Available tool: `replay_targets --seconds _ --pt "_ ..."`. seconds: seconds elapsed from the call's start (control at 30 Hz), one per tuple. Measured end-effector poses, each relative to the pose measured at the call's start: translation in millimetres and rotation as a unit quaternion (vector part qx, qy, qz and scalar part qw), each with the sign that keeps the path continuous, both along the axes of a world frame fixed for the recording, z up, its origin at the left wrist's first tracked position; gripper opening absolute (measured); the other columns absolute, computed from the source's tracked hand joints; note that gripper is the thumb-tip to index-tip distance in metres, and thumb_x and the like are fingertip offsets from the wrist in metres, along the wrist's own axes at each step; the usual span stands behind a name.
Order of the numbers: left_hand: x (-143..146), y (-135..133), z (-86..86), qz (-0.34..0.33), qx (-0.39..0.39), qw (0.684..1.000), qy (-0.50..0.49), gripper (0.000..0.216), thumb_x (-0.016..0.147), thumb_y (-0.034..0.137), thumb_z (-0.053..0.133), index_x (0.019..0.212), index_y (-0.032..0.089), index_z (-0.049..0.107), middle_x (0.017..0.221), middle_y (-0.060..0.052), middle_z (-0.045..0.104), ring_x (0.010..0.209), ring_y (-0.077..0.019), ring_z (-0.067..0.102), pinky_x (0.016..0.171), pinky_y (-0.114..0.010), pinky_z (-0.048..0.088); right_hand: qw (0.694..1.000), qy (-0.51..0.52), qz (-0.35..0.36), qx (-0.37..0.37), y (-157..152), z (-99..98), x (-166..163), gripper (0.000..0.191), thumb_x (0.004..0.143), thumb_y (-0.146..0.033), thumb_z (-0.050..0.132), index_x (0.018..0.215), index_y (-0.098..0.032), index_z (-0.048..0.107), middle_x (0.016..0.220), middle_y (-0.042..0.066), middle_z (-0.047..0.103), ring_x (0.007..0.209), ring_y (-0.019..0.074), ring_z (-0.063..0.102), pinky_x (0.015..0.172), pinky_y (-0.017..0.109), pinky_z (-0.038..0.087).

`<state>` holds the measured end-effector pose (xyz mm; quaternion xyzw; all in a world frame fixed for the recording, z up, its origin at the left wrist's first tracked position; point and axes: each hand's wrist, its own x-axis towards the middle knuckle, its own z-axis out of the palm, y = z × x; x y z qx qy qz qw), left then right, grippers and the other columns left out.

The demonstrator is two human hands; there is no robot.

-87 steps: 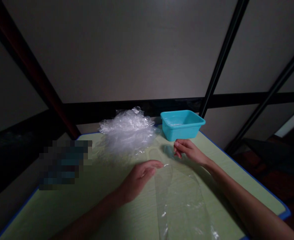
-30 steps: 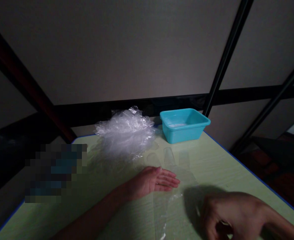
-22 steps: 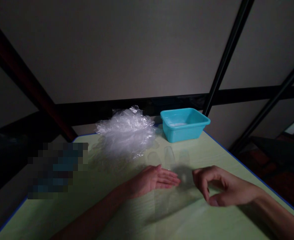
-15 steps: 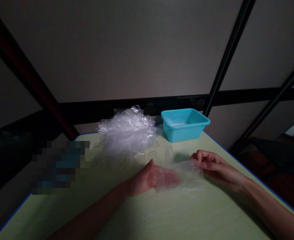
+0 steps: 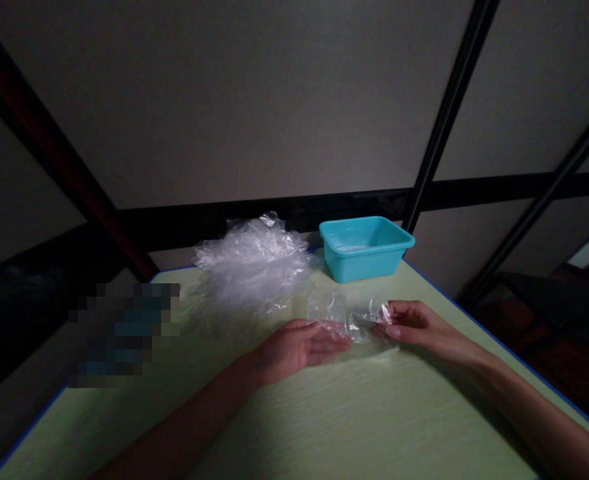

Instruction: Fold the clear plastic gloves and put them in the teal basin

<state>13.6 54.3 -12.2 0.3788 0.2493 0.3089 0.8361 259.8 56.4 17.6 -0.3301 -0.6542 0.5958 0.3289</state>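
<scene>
A clear plastic bag (image 5: 367, 325), crinkled and shiny, stretches between my two hands above the table. My right hand (image 5: 419, 330) pinches its right end between thumb and fingers. At the bag's left side, my left hand (image 5: 304, 350) has its fingers stretched out flat towards the right, touching the plastic's lower edge. Just behind my left hand lies a large loose heap of clear plastic bags (image 5: 259, 267). The exact outline of the bag is hard to make out against the table.
A turquoise plastic basin (image 5: 367, 263) stands at the table's back right corner. The light green table (image 5: 294, 427) has a blue edge. Behind it rise grey panels with dark strips (image 5: 269, 107). A blurred-out object (image 5: 127, 333) lies at the left edge.
The plastic bag has moved up and away from me, and no longer covers most of my left fingers. My right hand keeps its pinch and has shifted slightly left.
</scene>
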Motion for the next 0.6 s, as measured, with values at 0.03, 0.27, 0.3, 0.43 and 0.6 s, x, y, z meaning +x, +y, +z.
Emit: replay_targets --seconds 0.03,0.27,0.3,0.43,0.6 --pt "-0.1 0.7 -0.2 0.001 -0.007 1.0 -0.003 0.029 0.083 0.025 0.05 0.103 0.006 0.06 0.102 -0.017 0.064 0.099 -0.0247 0.058 0.093 -0.039 0.032 1.0 -0.013 0.011 0.004 -0.4 -0.1 -0.3 0.026 0.072 -0.036 0.064 0.069 -0.015 0.05 0.066 -0.002 0.05 0.063 0.01 0.046 0.059 0.023 0.034" --pt "-0.6 3.9 -3.7 0.003 -0.042 0.999 -0.028 0.03 0.084 0.024 0.047 0.104 0.005 0.059 0.101 -0.018 0.064 0.097 -0.0255 0.058 0.091 -0.038 0.033 0.997 -0.063 0.004 0.038 1.4 -6.8 -6.8 0.03 0.079 -0.043 0.054 0.07 -0.015 0.047 0.066 -0.002 0.046 0.061 0.0104 0.044 0.057 0.023 0.035" --pt "-0.6 3.8 -3.6 0.006 -0.044 0.999 -0.029 0.03 0.083 0.024 0.047 0.103 0.005 0.06 0.101 -0.018 0.064 0.097 -0.0258 0.058 0.09 -0.038 0.033 0.996 -0.07 -0.002 0.047 1.5 -8.2 -7.6 0.03 0.08 -0.043 0.053 0.07 -0.016 0.046 0.065 -0.002 0.045 0.061 0.0103 0.044 0.056 0.023 0.035" --pt "-0.4 3.0 0.1 0.005 -0.047 0.998 -0.029 0.03 0.082 0.025 0.048 0.103 0.006 0.06 0.101 -0.017 0.063 0.096 -0.0262 0.057 0.088 -0.038 0.034 0.992 -0.102 -0.009 0.079 0.7 -14.0 -8.2 0.029 0.084 -0.044 0.047 0.073 -0.017 0.045 0.068 -0.001 0.046 0.063 0.0112 0.045 0.056 0.023 0.037" --pt "0.2 4.0 5.9 -0.005 -0.054 0.998 -0.024 0.03 0.081 0.025 0.048 0.103 0.007 0.059 0.104 -0.016 0.062 0.093 -0.0252 0.058 0.086 -0.038 0.035 0.988 -0.118 -0.014 0.102 0.3 -17.5 -7.3 0.026 0.088 -0.04 0.041 0.077 -0.017 0.044 0.07 -0.001 0.048 0.062 0.0112 0.048 0.055 0.024 0.039"
